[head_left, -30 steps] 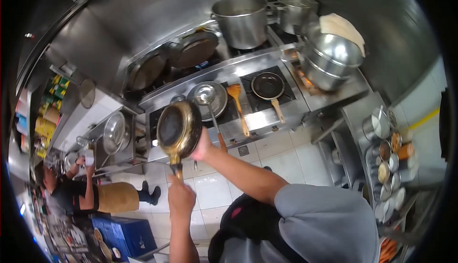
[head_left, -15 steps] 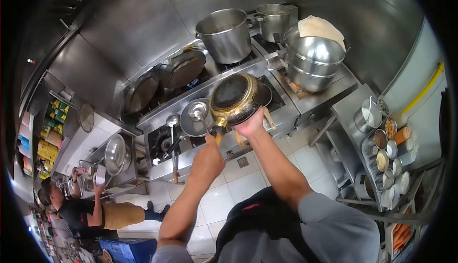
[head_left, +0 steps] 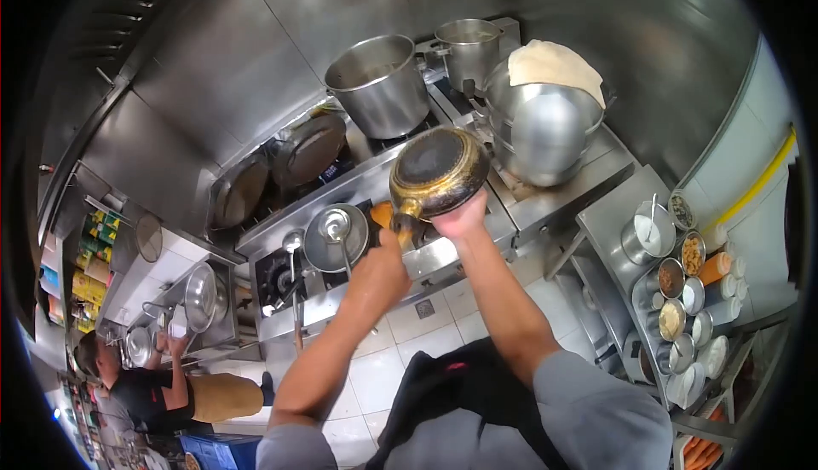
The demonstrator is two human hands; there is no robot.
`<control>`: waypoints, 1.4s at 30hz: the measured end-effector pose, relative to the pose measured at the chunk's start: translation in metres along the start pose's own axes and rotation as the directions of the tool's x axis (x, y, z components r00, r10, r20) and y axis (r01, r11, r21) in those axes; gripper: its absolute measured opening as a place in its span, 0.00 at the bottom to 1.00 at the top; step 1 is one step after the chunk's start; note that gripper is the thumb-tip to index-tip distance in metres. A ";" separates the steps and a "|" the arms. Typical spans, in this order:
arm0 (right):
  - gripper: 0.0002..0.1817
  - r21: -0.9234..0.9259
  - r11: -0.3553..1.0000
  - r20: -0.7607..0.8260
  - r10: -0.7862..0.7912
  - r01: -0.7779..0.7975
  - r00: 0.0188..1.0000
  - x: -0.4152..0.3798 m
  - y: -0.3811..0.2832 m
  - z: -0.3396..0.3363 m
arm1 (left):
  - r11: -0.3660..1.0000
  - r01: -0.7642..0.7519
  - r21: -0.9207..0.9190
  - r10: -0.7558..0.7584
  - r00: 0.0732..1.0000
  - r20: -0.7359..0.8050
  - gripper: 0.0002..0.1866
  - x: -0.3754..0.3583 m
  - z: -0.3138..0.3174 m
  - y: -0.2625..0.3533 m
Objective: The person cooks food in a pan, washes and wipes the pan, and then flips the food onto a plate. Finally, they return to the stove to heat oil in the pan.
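Note:
A dark frying pan with a worn golden rim (head_left: 439, 172) is tilted over the front of the stove, its blackened underside showing. My left hand (head_left: 379, 274) is closed round its handle. Under the pan's near right side is my right hand (head_left: 463, 216), its palm against the pan and its fingers mostly hidden behind it. Left of the pan, a ladle (head_left: 335, 225) rests in a grey pan (head_left: 313, 251) on the front burners. Another long-handled ladle (head_left: 292, 242) lies beside that pan.
Behind stand a large pot (head_left: 377, 95), a smaller pot (head_left: 471, 52) and a steamer (head_left: 545, 133) topped by a cloth (head_left: 555, 68). Two dark pans lean at the back left. Ingredient containers (head_left: 671, 320) fill the right shelf. A co-worker (head_left: 153, 395) stands at far left.
The view has shifted. The held pan has moved right relative to the stove, nearer the steamer, with both hands on it. An orange flame or item now shows on the burner behind the hands.

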State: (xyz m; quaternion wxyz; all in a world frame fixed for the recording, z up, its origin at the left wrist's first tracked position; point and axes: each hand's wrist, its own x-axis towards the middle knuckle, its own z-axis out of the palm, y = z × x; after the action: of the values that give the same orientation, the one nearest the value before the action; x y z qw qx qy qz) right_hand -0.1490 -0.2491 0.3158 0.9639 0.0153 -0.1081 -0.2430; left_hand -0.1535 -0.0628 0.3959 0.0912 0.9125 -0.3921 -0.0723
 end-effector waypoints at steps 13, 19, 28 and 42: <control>0.25 -0.032 0.999 0.052 -0.020 0.021 0.998 0.020 -0.010 0.003 | 0.999 0.045 -0.012 -0.044 0.995 0.093 0.17 0.010 -0.020 0.000; 0.25 -0.012 0.999 0.127 -0.043 0.045 0.991 0.043 -0.013 -0.004 | 0.999 -0.034 -0.005 0.034 0.999 0.019 0.17 0.031 -0.027 -0.006; 0.27 -0.022 0.999 0.172 -0.021 0.025 0.985 0.035 0.002 -0.010 | 0.995 -0.096 -0.027 0.094 0.994 -0.053 0.15 0.032 -0.016 -0.033; 0.26 0.002 0.995 0.034 -0.100 0.100 0.994 0.026 0.010 0.016 | 0.989 -0.149 -0.013 0.149 0.988 -0.044 0.14 0.045 -0.020 -0.033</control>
State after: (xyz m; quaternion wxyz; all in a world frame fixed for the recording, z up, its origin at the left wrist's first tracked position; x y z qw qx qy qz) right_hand -0.1260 -0.2524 0.3375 0.9485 0.0169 -0.1236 -0.2911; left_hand -0.0952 -0.0710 0.4049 0.1122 0.8812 -0.4566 -0.0490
